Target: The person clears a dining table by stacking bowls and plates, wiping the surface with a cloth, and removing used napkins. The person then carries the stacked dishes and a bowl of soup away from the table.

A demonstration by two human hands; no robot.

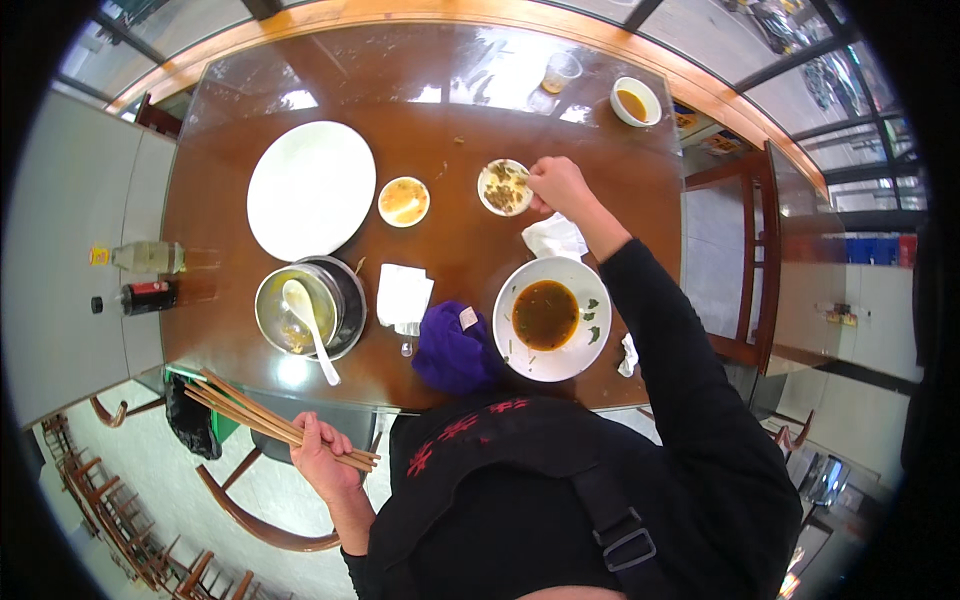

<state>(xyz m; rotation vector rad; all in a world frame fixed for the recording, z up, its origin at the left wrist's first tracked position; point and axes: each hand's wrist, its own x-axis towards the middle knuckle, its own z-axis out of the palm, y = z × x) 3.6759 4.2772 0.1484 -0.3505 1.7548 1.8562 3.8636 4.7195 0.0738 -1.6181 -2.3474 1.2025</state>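
In my left hand [326, 455], beyond the table's near edge, is a bundle of several wooden chopsticks [255, 420]. My right hand [556, 185] is at the right rim of a small white dish [505, 187] with brown food scraps; its fingers are curled at the rim, and whether they grip it is hard to tell. A crumpled white napkin [555, 237] lies just below that hand. Nearer me stands a large white bowl [553, 319] with dark broth and green leaves. Beside it on the left is a bunched purple cloth [456, 349].
The wooden table [450, 247] also holds a large white plate [311, 191], a sauce dish [403, 202], a metal pot [296, 311] with a white spoon [311, 322], napkins [403, 294], a sauce bowl [635, 102] and a clear cup [561, 73]. A chair [262, 517] stands at the lower left.
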